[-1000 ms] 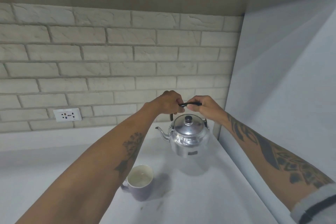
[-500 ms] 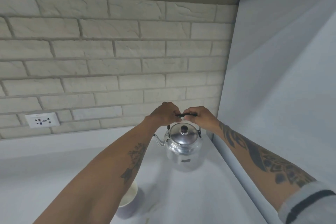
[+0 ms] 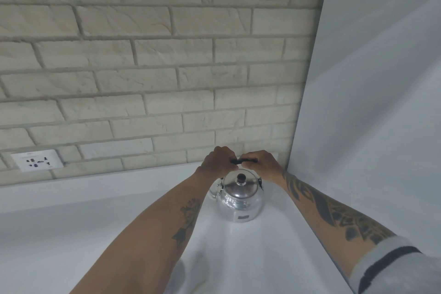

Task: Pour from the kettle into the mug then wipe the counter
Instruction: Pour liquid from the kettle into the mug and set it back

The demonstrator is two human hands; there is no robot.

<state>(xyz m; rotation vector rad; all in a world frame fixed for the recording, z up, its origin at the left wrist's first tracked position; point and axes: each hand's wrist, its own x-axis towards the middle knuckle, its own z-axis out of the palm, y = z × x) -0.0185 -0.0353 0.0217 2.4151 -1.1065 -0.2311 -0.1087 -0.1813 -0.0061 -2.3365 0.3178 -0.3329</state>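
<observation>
kettle (image 3: pixel 239 198) — glossy polished metal | counter (image 3: pixel 71 234) — smooth, matt | wall (image 3: pixel 143 55) — rough brick

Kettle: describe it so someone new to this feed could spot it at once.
Follow the brick wall down to the white counter and right into the corner by the plain panel. The kettle sits there: shiny metal, dark lid knob, black handle gripped by both hands, the only metal item in view.

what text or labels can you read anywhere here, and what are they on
None can be read.
kettle: a small dark label low on its front, too blurred to read.
wall socket: a faint mark along its top edge, too small to read.
Forearm tattoos: patterns only, no letters visible.
</observation>
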